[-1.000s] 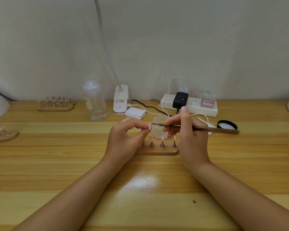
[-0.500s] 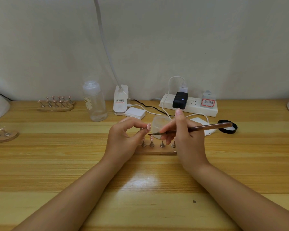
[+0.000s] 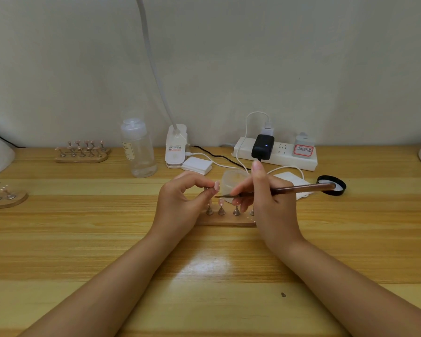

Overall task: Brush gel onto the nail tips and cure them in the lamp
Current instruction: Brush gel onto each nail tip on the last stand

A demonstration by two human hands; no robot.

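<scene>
From my seat at the far end I see the left hand (image 3: 180,203) raised just above the bench (image 3: 83,239), its fingers (image 3: 199,184) curled and pinching a small peg that carries a pink nail tip (image 3: 216,185). The right hand (image 3: 267,200) grips a thin brown brush (image 3: 289,189) like a pen, fingers clamped round the shaft, and the bristle end sits right at the held tip — whether it actually touches I cannot tell.

Below and between the two hands lies a wooden holder (image 3: 225,221) with more tips standing upright on little metal pegs; the right hand covers its right end. Just behind the hands stands a small translucent jar (image 3: 235,181), and to its right lies a black lid (image 3: 336,186), the brush's back end crossing over it.

Further back, by the wall: a clear bottle (image 3: 139,152), a white clip lamp base (image 3: 176,148) with a long neck rising out of view, a stack of white pads (image 3: 197,165), and a white power strip (image 3: 277,156) with a black adapter (image 3: 263,147) plugged in. Two more holders with tips sit at the left — one at the back (image 3: 82,154), one at the edge (image 3: 5,198).
</scene>
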